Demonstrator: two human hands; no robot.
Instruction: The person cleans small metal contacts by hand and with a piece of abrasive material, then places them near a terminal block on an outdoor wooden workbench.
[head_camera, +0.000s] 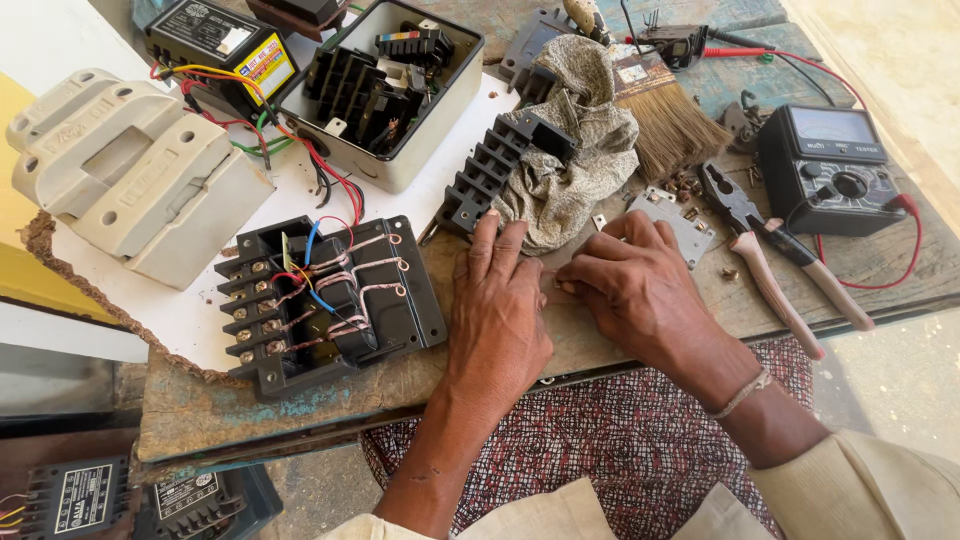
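Cream sleeves nearest my lens; left hand (497, 305) flat, fingers spread on worktop (590, 345). Right hand (635, 290) fingers pinch small brass part (567, 287), lying between both hands, just right of left fingertips.

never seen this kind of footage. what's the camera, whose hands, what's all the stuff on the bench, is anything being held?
There is one picture, from a camera worn on a person's head, looking down at their own two bare hands on a worn wooden workbench.

The left hand lies flat on the wood, fingers toward a crumpled cloth. The right hand pinches a small brass-coloured part at its fingertips; what it is exactly is too small to tell.

Around them: a black terminal block with wire coils left of the hands, an open grey box of black components behind it, and a grey moulded cover far left. To the right lie pliers, a brush, loose small screws, and a black analogue meter with red leads.
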